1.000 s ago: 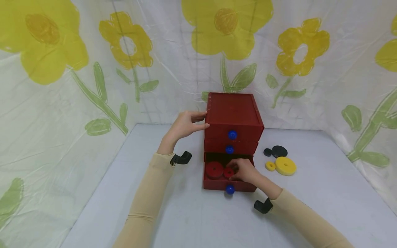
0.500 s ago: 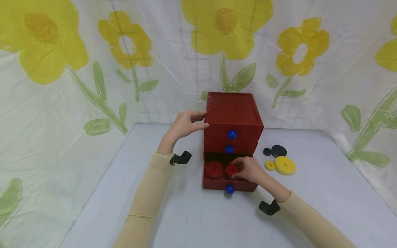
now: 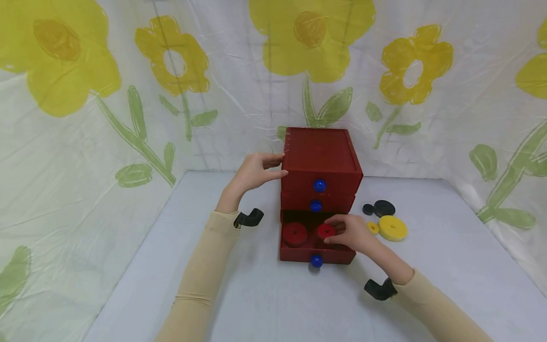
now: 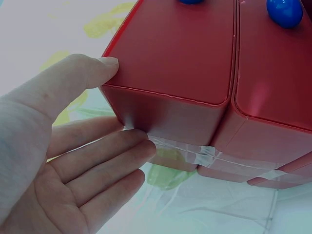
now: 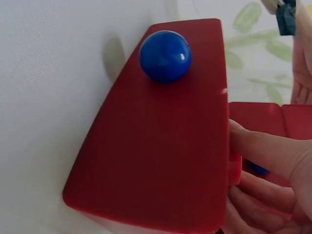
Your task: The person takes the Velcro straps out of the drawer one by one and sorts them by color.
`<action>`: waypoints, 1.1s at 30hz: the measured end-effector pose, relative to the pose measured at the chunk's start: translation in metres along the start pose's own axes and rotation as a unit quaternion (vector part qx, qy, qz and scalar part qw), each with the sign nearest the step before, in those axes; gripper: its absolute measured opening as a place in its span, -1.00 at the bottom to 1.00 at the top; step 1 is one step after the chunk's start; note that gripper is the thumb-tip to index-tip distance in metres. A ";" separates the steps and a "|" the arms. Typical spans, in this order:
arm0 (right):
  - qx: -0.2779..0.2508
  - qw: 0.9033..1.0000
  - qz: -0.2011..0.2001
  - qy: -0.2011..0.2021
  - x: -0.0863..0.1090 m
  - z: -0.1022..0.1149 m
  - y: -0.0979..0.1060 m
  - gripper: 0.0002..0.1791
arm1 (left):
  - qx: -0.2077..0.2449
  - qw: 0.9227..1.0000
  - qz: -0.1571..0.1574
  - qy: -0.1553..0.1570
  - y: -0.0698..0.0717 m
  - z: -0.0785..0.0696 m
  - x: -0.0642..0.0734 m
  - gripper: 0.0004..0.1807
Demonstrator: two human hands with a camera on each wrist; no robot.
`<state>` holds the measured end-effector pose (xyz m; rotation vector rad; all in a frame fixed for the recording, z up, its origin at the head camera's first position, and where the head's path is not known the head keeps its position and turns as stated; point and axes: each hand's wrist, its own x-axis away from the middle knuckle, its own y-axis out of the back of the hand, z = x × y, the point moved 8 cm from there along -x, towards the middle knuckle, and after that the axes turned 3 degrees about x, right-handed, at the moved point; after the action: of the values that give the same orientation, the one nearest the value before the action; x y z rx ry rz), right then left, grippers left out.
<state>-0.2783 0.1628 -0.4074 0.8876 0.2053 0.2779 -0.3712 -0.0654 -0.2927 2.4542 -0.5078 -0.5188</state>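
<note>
A red three-drawer cabinet point(image 3: 321, 149) with blue knobs stands on the table, its bottom drawer point(image 3: 342, 256) pulled out. My left hand point(image 3: 253, 172) rests against the cabinet's upper left front corner. In the left wrist view, that hand's thumb point(image 4: 90, 69) touches the front edge while the fairly straight fingers lie along the side. Over the open drawer, my right hand point(image 3: 353, 232) pinches a small red ring-shaped disc point(image 3: 326, 231) between thumb and fingers. A larger red disc point(image 3: 295, 234) with a central hole lies in the drawer's left part.
Right of the cabinet, a large black disc point(image 3: 384, 208) and a small black disc point(image 3: 368, 209) lie on the white table point(image 3: 265, 304). In front of them are a large yellow disc point(image 3: 393, 228) and a small yellow ring point(image 3: 372, 228). A flower-patterned curtain point(image 3: 239, 104) hangs behind.
My right hand has taken the small red disc from beside the larger one and moved it right and slightly up. The left hand stays at the cabinet corner.
</note>
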 end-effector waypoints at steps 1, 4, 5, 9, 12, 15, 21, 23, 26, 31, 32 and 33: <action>-0.002 1.000 -0.002 -0.003 0.001 0.000 0.002 -0.54 | 0.000 1.000 0.000 0.000 0.000 0.000 0.000 -0.38; -0.007 1.000 -0.003 -0.010 0.005 -0.001 0.006 -0.52 | 0.000 1.000 0.000 -0.001 0.000 0.000 0.000 -0.39; -0.009 1.000 -0.002 -0.010 0.006 -0.001 0.007 -0.51 | 0.000 1.000 0.001 -0.001 0.000 0.000 0.000 -0.39; -0.014 1.000 -0.004 -0.024 0.012 -0.006 0.012 -0.49 | 0.002 1.000 0.003 0.000 0.000 -0.001 0.000 -0.39; -0.022 0.999 -0.005 -0.029 0.016 -0.008 0.018 -0.47 | 0.004 1.000 0.002 0.001 0.000 -0.002 0.001 -0.38; -0.023 0.999 -0.011 -0.026 0.019 -0.010 0.024 -0.45 | 0.006 1.000 0.001 0.002 0.000 -0.001 0.001 -0.39; -0.016 0.999 -0.033 -0.023 0.028 -0.014 0.035 -0.44 | 0.007 1.000 0.001 0.002 -0.001 -0.001 0.000 -0.39; -0.014 0.999 -0.038 -0.024 0.031 -0.016 0.038 -0.44 | 0.008 1.000 0.000 0.003 -0.001 -0.001 0.000 -0.38; -0.014 0.998 -0.044 -0.033 0.037 -0.020 0.043 -0.43 | 0.007 1.000 0.000 0.004 -0.001 -0.002 0.001 -0.38; -0.013 0.997 -0.059 -0.049 0.047 -0.029 0.052 -0.41 | 0.001 1.000 -0.002 0.003 -0.001 -0.001 0.000 -0.39; -0.012 0.997 -0.062 -0.051 0.049 -0.030 0.054 -0.40 | 0.000 1.000 -0.003 0.002 -0.001 -0.002 0.000 -0.39; -0.011 0.996 -0.066 -0.054 0.050 -0.032 0.056 -0.40 | -0.001 1.000 -0.003 0.002 -0.001 -0.002 0.000 -0.39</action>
<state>-0.2489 0.2362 -0.3862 0.8602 0.1591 0.1095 -0.3707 -0.0639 -0.2918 2.4560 -0.4981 -0.5177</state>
